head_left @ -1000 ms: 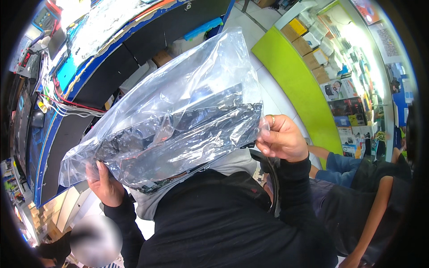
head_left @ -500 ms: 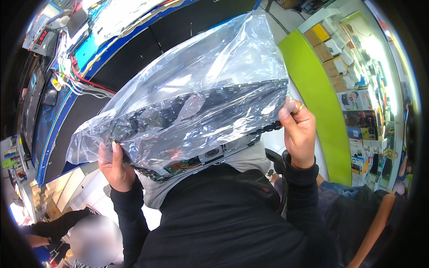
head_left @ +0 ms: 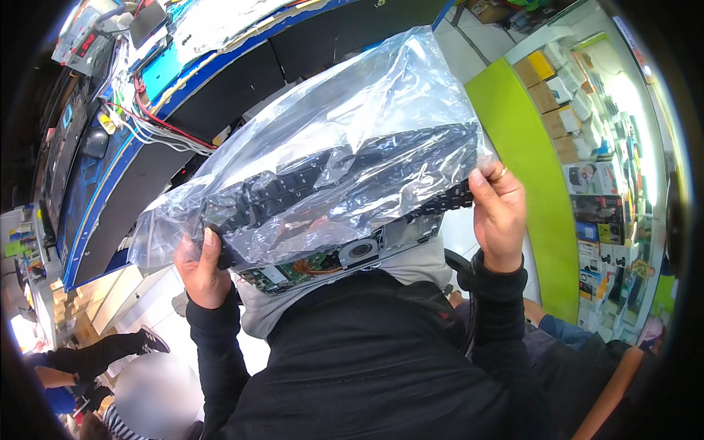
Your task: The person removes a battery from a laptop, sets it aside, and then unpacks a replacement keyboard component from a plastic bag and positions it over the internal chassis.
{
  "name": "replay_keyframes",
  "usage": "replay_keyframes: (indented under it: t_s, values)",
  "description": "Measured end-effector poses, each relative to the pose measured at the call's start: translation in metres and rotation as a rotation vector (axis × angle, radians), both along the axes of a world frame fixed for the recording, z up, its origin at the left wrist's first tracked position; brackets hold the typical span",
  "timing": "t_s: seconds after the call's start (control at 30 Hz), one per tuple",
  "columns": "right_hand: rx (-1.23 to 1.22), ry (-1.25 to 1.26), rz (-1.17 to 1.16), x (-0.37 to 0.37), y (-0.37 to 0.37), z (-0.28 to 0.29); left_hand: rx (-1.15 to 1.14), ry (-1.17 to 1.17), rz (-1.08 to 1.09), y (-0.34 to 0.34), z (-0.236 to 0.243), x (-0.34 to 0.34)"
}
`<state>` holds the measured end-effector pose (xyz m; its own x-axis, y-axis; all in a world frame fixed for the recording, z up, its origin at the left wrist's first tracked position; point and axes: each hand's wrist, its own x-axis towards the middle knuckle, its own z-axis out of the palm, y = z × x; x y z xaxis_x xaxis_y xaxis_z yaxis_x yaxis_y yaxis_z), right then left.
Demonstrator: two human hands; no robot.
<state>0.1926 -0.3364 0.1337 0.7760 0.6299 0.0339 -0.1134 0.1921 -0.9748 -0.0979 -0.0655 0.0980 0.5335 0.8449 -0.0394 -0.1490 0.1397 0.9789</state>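
A black laptop keyboard [head_left: 293, 183] lies inside a clear plastic bag [head_left: 381, 81], held up in front of me. Its lower right edge appears to stick out of the bag. At the left end, my left hand [head_left: 204, 275] pinches keyboard and bag together, thumb on top. My right hand [head_left: 500, 216], with a ring on one finger, grips the right end the same way. Below the keyboard, an opened laptop base [head_left: 411, 233] rests on my lap. It shows a green circuit board [head_left: 319, 264] and a round fan [head_left: 359, 249]; the bag and keyboard hide the rest.
A blue-edged workbench [head_left: 220, 55] with cables [head_left: 147, 125] and a black mouse [head_left: 95, 143] stands ahead and left. To the right are a lime-green panel [head_left: 524, 183] and a glass display case [head_left: 598, 191] with boxed goods. Other people sit or stand at lower left and lower right.
The keyboard has tilted so its keys show more plainly through the bag. More of the laptop base's board and fan is visible. Both hands keep their grip.
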Motion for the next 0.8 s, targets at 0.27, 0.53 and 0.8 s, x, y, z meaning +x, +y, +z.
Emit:
replay_keyframes:
  t_s: [0.27,0.53,0.8]
  values:
    - [-0.143,0.127,0.062,-0.012,0.016,0.028,-0.013,-0.061,0.058,-0.008,-0.001,0.008]
    - [-0.191,-0.235,-0.186,-0.012,0.037,0.020,-0.018,-0.113,0.014,-0.009,-0.002,0.004]
    - [-0.182,-0.095,-0.083,-0.009,0.049,0.038,-0.017,-0.145,0.000,-0.007,-0.007,0.001]
